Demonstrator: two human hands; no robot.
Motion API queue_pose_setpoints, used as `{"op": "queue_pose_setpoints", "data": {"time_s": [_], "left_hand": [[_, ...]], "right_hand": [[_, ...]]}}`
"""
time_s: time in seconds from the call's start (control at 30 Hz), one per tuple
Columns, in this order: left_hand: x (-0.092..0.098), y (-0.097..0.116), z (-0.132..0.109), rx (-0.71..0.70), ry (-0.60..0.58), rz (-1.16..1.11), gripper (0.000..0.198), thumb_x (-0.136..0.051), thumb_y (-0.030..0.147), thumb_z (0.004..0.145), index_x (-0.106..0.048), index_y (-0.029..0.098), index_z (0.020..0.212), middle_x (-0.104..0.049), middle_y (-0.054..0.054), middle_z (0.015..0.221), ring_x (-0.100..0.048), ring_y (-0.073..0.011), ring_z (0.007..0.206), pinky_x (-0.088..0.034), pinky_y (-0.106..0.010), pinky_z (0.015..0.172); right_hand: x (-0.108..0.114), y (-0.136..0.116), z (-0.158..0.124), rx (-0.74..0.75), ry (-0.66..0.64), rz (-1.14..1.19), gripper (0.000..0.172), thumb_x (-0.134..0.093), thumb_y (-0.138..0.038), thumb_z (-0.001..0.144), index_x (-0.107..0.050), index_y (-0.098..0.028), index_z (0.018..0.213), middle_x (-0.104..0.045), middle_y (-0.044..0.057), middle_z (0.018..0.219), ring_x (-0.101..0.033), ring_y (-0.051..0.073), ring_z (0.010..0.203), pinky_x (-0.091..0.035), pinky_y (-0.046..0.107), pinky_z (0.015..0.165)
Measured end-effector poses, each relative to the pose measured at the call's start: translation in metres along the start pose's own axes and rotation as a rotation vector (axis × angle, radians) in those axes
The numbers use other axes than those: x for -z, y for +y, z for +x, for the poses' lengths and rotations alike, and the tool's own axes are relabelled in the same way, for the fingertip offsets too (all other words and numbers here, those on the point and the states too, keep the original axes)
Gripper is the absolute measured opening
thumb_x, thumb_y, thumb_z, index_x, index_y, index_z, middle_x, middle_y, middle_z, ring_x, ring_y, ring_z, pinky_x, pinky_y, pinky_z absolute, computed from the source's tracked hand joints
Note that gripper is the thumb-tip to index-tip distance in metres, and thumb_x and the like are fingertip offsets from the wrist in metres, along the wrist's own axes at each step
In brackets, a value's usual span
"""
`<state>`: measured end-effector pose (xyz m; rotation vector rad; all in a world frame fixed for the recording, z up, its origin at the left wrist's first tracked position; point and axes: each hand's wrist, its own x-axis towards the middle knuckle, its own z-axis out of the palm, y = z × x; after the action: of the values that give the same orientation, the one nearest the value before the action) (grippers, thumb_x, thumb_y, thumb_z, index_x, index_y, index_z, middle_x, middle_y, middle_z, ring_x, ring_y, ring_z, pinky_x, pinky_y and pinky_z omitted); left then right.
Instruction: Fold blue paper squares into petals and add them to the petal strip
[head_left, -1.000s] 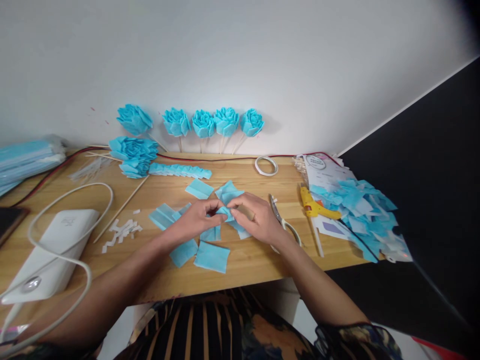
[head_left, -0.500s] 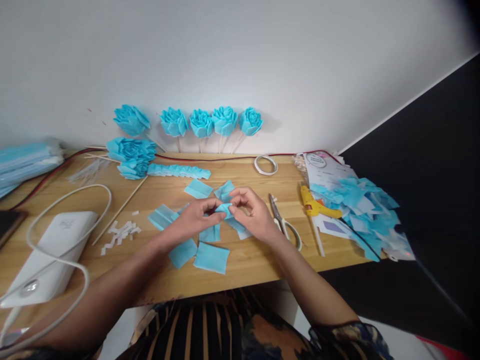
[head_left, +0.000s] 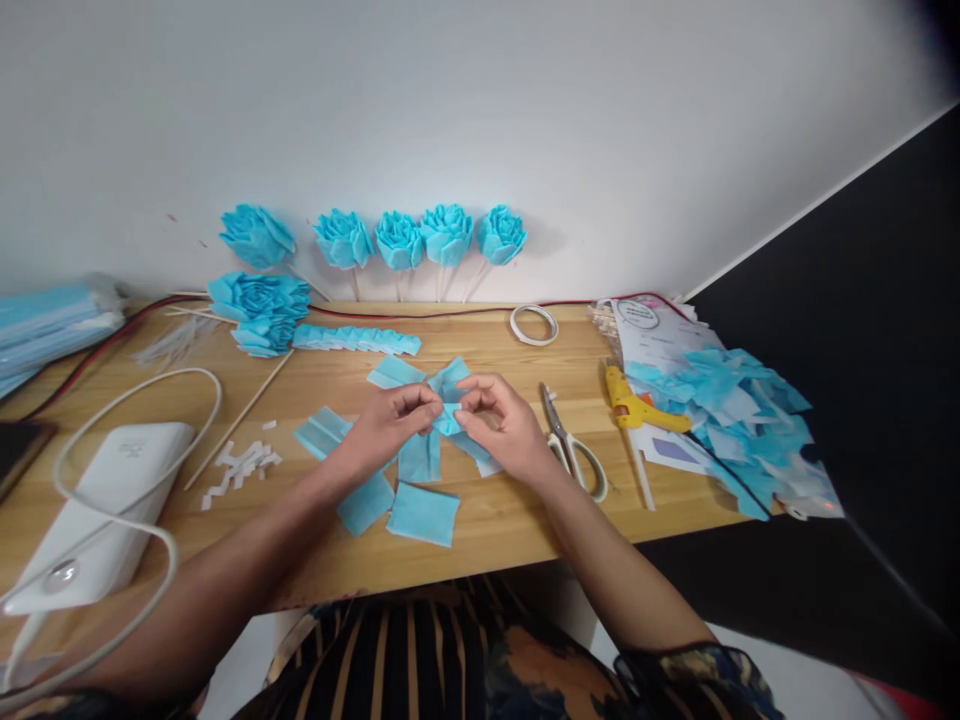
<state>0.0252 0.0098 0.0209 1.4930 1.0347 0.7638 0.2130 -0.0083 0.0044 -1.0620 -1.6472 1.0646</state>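
A small blue fabric piece [head_left: 448,420] is stretched between my two hands above the middle of the table. My left hand [head_left: 394,420] pinches its left edge between thumb and fingers. On the other side my right hand [head_left: 501,422] grips the right edge the same way. Below and around the hands lie several loose blue fabric squares, one flat in front [head_left: 424,514] and another at the left [head_left: 322,430]. A row of overlapping folded blue petals [head_left: 358,340] lies behind the hands.
Blue fabric roses [head_left: 401,242] on sticks lean against the wall. Right of my hands lie scissors [head_left: 571,445], a yellow glue gun [head_left: 637,402] and a heap of blue scraps [head_left: 735,420]. A tape roll [head_left: 534,325] lies behind. Left are white strips [head_left: 244,465] and a power bank [head_left: 112,510].
My left fingers have shifted from lying over the fabric piece to pinching its left edge, and more of the piece shows between the hands. The right hand keeps its hold.
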Motion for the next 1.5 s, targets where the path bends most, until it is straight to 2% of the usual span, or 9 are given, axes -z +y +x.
{"op": "queue_pose_setpoints", "data": {"time_s": [0.17, 0.33, 0.6, 0.7, 0.9, 1.2, 1.3, 1.4, 1.5], "left_hand": [[-0.002, 0.006, -0.002, 0.030, -0.030, 0.033, 0.029, -0.053, 0.044, 0.083, -0.057, 0.016, 0.074, -0.053, 0.001, 0.068, -0.050, -0.0129, 0.067, -0.041, -0.025, 0.064], [-0.003, -0.004, -0.001, -0.019, -0.091, 0.017, 0.026, -0.058, 0.041, 0.079, -0.059, 0.015, 0.082, -0.058, -0.001, 0.078, -0.053, -0.0148, 0.076, -0.043, -0.027, 0.070], [-0.002, -0.005, -0.001, 0.017, -0.070, 0.047, 0.024, -0.058, 0.039, 0.079, -0.059, 0.015, 0.077, -0.056, 0.001, 0.072, -0.051, -0.0128, 0.067, -0.041, -0.026, 0.065], [-0.002, -0.004, -0.001, 0.027, -0.055, -0.007, 0.025, -0.058, 0.040, 0.079, -0.057, 0.015, 0.076, -0.056, 0.001, 0.071, -0.050, -0.0122, 0.066, -0.040, -0.025, 0.063], [-0.003, -0.002, -0.003, 0.023, -0.031, 0.018, 0.027, -0.057, 0.042, 0.079, -0.058, 0.015, 0.078, -0.054, 0.002, 0.069, -0.048, -0.0114, 0.064, -0.039, -0.024, 0.061], [-0.004, -0.003, -0.002, 0.009, -0.001, 0.096, 0.026, -0.057, 0.041, 0.077, -0.059, 0.015, 0.076, -0.056, 0.002, 0.068, -0.050, -0.0122, 0.064, -0.040, -0.024, 0.061], [-0.003, -0.005, -0.003, 0.017, 0.015, 0.074, 0.026, -0.059, 0.042, 0.077, -0.060, 0.016, 0.077, -0.059, 0.001, 0.069, -0.051, -0.0130, 0.064, -0.041, -0.024, 0.060], [-0.001, -0.005, -0.005, 0.061, 0.025, 0.027, 0.027, -0.062, 0.044, 0.077, -0.061, 0.017, 0.079, -0.061, 0.000, 0.070, -0.053, -0.0138, 0.064, -0.042, -0.025, 0.059], [-0.003, -0.004, -0.006, 0.064, 0.043, 0.005, 0.029, -0.065, 0.046, 0.075, -0.062, 0.018, 0.080, -0.062, 0.000, 0.071, -0.053, -0.0142, 0.063, -0.043, -0.025, 0.059]], "right_hand": [[-0.002, 0.003, -0.001, 0.008, 0.019, -0.007, 0.025, -0.059, -0.023, 0.085, -0.054, -0.024, 0.109, -0.060, -0.002, 0.077, -0.060, 0.012, 0.074, -0.048, 0.027, 0.073], [-0.005, 0.004, -0.001, 0.014, 0.021, -0.010, 0.025, -0.060, -0.023, 0.084, -0.054, -0.024, 0.108, -0.059, -0.003, 0.076, -0.058, 0.011, 0.071, -0.048, 0.027, 0.073], [-0.001, -0.001, -0.003, -0.038, 0.010, 0.029, 0.023, -0.055, -0.030, 0.089, -0.056, -0.023, 0.111, -0.061, -0.001, 0.078, -0.059, 0.013, 0.074, -0.046, 0.026, 0.068], [0.003, -0.004, -0.002, -0.057, 0.023, 0.086, 0.024, -0.049, -0.035, 0.093, -0.059, -0.021, 0.111, -0.063, 0.001, 0.080, -0.061, 0.014, 0.077, -0.047, 0.027, 0.072], [0.003, -0.006, -0.002, -0.089, -0.051, -0.028, 0.019, -0.056, -0.035, 0.088, -0.061, -0.018, 0.081, -0.055, -0.002, 0.070, -0.051, 0.011, 0.066, -0.040, 0.023, 0.062], [-0.002, -0.004, 0.000, 0.002, -0.021, -0.175, 0.011, -0.056, -0.024, 0.084, -0.060, -0.018, 0.075, -0.058, -0.002, 0.069, -0.053, 0.011, 0.067, -0.041, 0.022, 0.064], [0.015, -0.011, -0.003, 0.031, 0.029, -0.205, 0.014, -0.054, -0.026, 0.086, -0.067, -0.019, 0.088, -0.066, 0.000, 0.081, -0.060, 0.013, 0.075, -0.046, 0.025, 0.073], [0.052, -0.017, -0.013, -0.020, 0.236, -0.237, 0.023, -0.054, -0.033, 0.087, -0.068, -0.021, 0.101, -0.070, 0.003, 0.088, -0.064, 0.016, 0.081, -0.049, 0.027, 0.072], [0.093, -0.012, -0.027, -0.114, 0.422, -0.308, 0.029, -0.055, -0.038, 0.086, -0.068, -0.018, 0.102, -0.070, 0.004, 0.082, -0.064, 0.016, 0.070, -0.050, 0.027, 0.064]]}}
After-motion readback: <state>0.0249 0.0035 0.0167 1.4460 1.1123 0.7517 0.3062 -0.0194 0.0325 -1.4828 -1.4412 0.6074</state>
